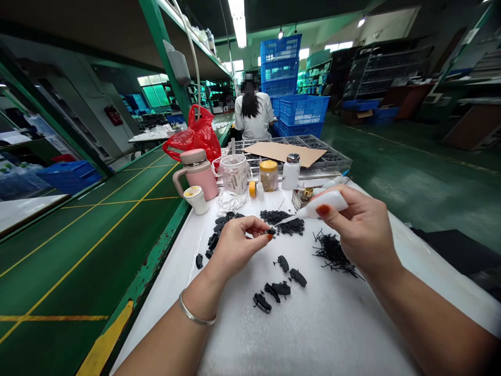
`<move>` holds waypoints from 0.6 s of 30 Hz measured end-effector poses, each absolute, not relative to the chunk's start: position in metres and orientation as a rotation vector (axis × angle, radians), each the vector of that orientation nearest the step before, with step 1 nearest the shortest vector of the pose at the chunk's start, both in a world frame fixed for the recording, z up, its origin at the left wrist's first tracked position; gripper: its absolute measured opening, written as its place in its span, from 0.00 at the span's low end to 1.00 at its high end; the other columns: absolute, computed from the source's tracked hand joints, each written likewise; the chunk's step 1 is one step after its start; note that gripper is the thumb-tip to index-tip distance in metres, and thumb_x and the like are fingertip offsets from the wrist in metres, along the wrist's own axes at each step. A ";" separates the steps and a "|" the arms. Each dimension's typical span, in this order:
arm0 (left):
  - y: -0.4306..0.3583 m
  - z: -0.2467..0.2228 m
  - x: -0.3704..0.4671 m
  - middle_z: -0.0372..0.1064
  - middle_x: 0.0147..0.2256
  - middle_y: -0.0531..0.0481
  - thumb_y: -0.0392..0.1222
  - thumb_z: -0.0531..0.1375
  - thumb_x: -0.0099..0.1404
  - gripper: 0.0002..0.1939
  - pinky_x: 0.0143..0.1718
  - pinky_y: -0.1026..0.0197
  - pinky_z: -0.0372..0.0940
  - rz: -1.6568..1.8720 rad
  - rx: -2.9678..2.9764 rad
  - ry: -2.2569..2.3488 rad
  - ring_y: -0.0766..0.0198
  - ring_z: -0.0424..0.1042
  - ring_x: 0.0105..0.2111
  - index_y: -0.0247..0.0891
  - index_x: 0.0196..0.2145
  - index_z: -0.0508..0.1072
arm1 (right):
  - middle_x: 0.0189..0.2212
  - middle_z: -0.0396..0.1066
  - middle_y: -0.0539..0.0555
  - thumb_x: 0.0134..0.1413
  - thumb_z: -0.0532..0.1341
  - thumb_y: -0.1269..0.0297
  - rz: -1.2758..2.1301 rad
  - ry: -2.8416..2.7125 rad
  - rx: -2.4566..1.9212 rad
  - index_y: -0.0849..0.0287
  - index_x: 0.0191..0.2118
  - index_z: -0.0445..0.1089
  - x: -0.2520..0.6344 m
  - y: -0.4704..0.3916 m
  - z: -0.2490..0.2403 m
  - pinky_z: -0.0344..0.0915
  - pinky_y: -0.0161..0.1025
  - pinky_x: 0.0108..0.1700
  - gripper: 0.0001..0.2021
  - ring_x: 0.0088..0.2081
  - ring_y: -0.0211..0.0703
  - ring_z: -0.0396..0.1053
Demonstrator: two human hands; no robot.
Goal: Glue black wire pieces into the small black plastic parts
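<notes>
Right hand grips white, tapered, probably plastic bottle.

Left hand pinches a small black part; right hand holds a white squeeze bottle, thin nozzle angled down at it — can't tell if touching. White worktop: small black rings just beyond, black sticks near right hand, curved black pieces nearer — pink mug behind.
</notes>
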State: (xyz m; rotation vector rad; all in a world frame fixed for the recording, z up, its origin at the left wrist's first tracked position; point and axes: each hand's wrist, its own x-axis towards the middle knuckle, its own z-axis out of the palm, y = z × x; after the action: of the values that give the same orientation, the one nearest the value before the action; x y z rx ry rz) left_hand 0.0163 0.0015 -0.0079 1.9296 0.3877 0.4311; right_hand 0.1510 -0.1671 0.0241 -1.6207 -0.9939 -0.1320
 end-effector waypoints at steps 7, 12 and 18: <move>0.002 -0.007 0.017 0.68 0.28 0.50 0.41 0.64 0.56 0.08 0.25 0.70 0.55 0.431 1.939 0.387 0.69 0.63 0.27 0.34 0.33 0.76 | 0.27 0.67 0.51 0.56 0.63 0.52 -0.121 -0.992 -1.622 0.58 0.33 0.72 0.150 -0.168 0.025 0.52 0.35 0.25 0.13 0.26 0.39 0.60; 0.002 -0.006 0.016 0.68 0.28 0.50 0.41 0.64 0.55 0.08 0.24 0.70 0.54 0.435 1.947 0.388 0.69 0.62 0.26 0.34 0.33 0.76 | 0.26 0.67 0.51 0.56 0.62 0.53 -0.135 -0.996 -1.626 0.58 0.31 0.71 0.150 -0.167 0.025 0.52 0.36 0.25 0.13 0.25 0.38 0.58; 0.001 -0.006 0.016 0.68 0.28 0.50 0.42 0.64 0.55 0.09 0.24 0.70 0.54 0.440 1.943 0.387 0.69 0.62 0.26 0.34 0.32 0.76 | 0.26 0.66 0.51 0.55 0.63 0.52 -0.115 -0.998 -1.611 0.58 0.30 0.69 0.151 -0.167 0.024 0.52 0.35 0.25 0.14 0.25 0.39 0.59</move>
State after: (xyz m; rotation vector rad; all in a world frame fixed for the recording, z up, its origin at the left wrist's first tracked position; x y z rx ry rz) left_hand 0.0164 0.0012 -0.0059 1.9433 0.3874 0.4402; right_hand 0.1505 -0.1667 0.0242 -1.6105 -0.9985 -0.1147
